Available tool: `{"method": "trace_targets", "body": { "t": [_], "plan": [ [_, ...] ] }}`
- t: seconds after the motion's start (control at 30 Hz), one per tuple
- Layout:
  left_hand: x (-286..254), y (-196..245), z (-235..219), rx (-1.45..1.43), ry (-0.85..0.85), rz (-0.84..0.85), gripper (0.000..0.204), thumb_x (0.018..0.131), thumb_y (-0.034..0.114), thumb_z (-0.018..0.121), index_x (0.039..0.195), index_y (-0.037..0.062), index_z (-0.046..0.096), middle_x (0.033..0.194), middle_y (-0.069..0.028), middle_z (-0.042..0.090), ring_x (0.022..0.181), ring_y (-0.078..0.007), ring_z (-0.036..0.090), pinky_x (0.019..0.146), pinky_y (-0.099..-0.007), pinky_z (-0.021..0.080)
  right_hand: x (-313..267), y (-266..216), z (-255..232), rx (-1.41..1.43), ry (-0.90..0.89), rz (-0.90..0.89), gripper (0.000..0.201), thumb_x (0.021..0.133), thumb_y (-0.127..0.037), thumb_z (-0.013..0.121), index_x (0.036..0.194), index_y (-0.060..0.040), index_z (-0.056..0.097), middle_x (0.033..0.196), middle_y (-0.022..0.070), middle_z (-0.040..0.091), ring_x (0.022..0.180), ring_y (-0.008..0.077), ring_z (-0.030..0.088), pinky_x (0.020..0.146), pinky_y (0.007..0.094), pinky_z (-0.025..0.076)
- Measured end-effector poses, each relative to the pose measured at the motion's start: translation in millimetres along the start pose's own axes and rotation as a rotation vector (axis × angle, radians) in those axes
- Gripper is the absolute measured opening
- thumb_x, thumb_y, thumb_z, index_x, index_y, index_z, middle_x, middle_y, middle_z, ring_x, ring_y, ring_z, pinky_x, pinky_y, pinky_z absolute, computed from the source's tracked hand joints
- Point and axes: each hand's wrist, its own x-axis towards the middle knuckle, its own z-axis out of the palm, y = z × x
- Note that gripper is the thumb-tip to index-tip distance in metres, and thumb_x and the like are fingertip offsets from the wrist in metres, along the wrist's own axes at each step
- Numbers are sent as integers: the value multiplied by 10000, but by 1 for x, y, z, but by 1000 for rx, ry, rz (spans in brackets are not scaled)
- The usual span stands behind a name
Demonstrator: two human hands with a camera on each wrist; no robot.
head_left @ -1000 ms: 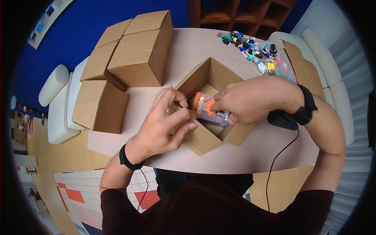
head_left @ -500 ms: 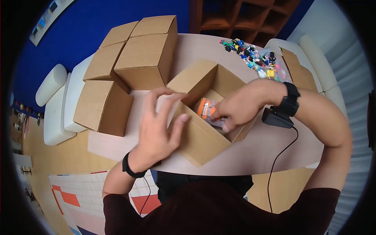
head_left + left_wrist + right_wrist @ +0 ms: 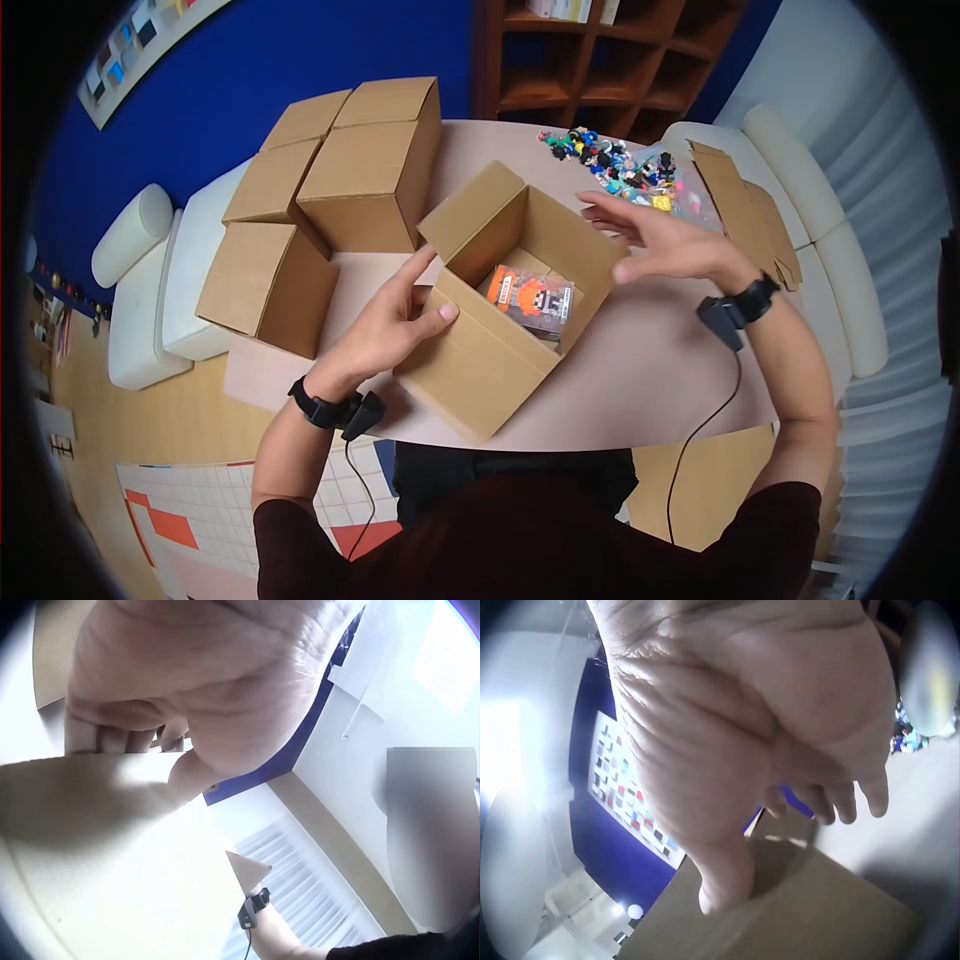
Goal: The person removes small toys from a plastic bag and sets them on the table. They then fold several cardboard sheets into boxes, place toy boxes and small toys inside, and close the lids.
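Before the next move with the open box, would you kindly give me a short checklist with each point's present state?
1. Small printed pack inside the open box: ok.
2. Left hand holding the box by its near flap: ok, thumb on it.
3. Right hand empty: ok.
4. Right hand clear of the box: cannot tell; the thumb is very close to the wall.
5. Box closed: not ok, its top is open.
6. Toy figures outside the box: ok.

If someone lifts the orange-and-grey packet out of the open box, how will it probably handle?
The packet looks boxy, so probably fairly stiff. Its flat faces make rolling unlikely. Its shiny-looking front may feel slightly slippery.
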Motion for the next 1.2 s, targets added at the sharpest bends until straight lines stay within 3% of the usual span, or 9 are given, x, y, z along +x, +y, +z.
{"method": "trace_targets", "body": {
  "t": [0.3,0.33,0.43,0.57,0.73,0.87,1.03,1.07,1.2],
  "plan": [
    [22,42,10,11,-134,-22,478,1081,-13,615,1552,66,631,1241,-94,768,1114,-122,716,999,-307,570,30,18,26,105,172,-313,933,928,-167,789,1732,-87,323,1769,148,359,1660,270,286,1335,397,272],
    [24,43,7,-15,-168,-51,483,1080,-15,616,1556,66,627,1236,-94,768,1115,-125,718,1007,-309,569,29,18,31,218,199,-255,696,953,-113,744,1618,-90,541,1639,97,530,1492,229,499,1244,366,392],
    [29,52,-4,-95,-266,-132,498,1086,-5,610,1580,45,592,1264,-103,753,1147,-142,719,1043,-318,562,30,28,30,154,184,-79,495,970,-50,703,1464,-79,693,1428,69,668,1231,176,629,1090,344,497],
    [31,40,-28,-441,-407,-110,559,1102,51,616,1640,-17,480,1325,-137,731,1201,-174,720,1081,-335,561,26,25,39,95,308,-48,385,966,27,650,1334,-34,749,1204,50,697,1021,100,622,912,284,531],
    [16,30,-47,-914,-389,-85,723,1149,340,537,1691,-75,296,1532,-316,570,1391,-421,626,1192,-478,521,20,17,40,-61,386,9,369,937,48,635,1277,-18,761,1051,86,737,918,149,671,832,345,561],
    [18,30,-59,-867,-497,145,699,1084,165,598,1667,-93,311,1642,-333,460,1528,-545,443,1164,-591,556,24,17,46,-148,441,73,314,923,13,677,1218,-21,777,1016,115,754,928,193,696,847,367,569],
    [30,29,-8,-52,150,412,721,1079,257,682,1688,-3,397,1534,-134,561,1477,-217,479,1219,-394,410,31,15,60,-260,460,107,266,919,-32,710,1174,-18,784,1025,163,779,958,256,739,883,396,587],
    [37,30,6,-1,178,491,739,1074,286,696,1683,-5,397,1560,-143,540,1518,-233,440,1244,-413,384,28,5,67,-251,490,95,245,904,-38,689,1124,0,791,1029,238,795,1004,376,778,900,456,600],
    [66,48,43,192,294,493,810,1021,388,776,1634,-19,434,1506,-222,620,1447,-312,567,1196,-442,461,23,-3,77,-273,545,60,232,941,-5,670,1149,18,770,1108,234,802,1095,341,781,937,432,600]
  ]
}}
